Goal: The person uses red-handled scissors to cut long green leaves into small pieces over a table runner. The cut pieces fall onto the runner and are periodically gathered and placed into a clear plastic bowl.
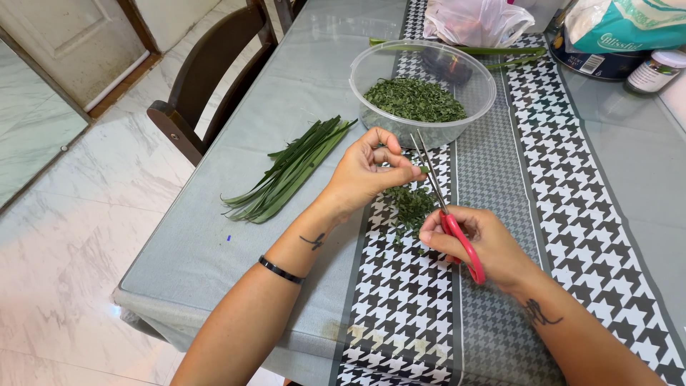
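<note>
My right hand (480,244) grips red-handled scissors (444,207), their blades pointing up and away toward my left hand. My left hand (368,173) pinches a small green leaf piece (423,170) at its fingertips, right beside the blades. Below the hands, a little pile of cut green leaf bits (412,207) lies on the black-and-white houndstooth runner (557,164). A clear plastic bowl (371,64) behind the hands holds many chopped green leaves. A bundle of long green leaves (289,171) lies on the grey tablecloth to the left.
A dark wooden chair (207,71) stands at the table's left edge. At the far end are a plastic bag (475,20), more long leaves (500,51), a tin (589,63) and a small jar (654,71). White marble floor lies to the left.
</note>
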